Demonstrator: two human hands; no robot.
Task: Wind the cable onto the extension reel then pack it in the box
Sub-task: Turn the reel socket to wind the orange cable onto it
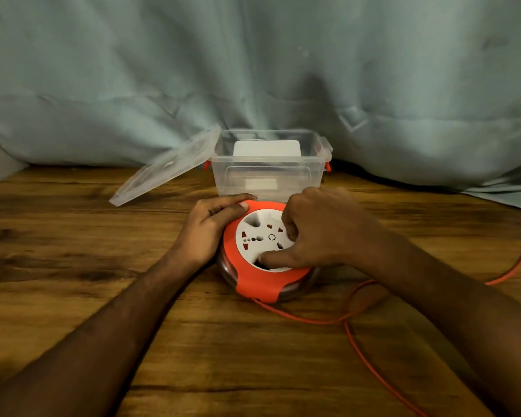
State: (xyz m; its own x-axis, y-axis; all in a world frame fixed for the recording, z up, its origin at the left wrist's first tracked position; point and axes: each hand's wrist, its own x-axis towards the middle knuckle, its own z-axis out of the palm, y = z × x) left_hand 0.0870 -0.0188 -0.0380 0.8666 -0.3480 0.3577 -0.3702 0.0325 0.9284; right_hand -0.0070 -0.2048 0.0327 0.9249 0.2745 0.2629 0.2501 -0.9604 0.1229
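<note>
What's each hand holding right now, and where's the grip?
Left hand grips the extension reel by its orange rim on the left side. Right hand has fingers curled into the recesses of the white socket face, thumb in the lower one.

The reel [263, 251] lies on the table [73, 236] before the box [268, 173], lid [163, 170] leaning left.

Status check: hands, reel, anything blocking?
Left hand steadying reel rim; right hand fingers in white hub. Orange cable mostly loose on table. Box open behind, path unobstructed.

Orange-and-white reel [260, 267], orange cable [361, 350], clear box [268, 176].
</note>
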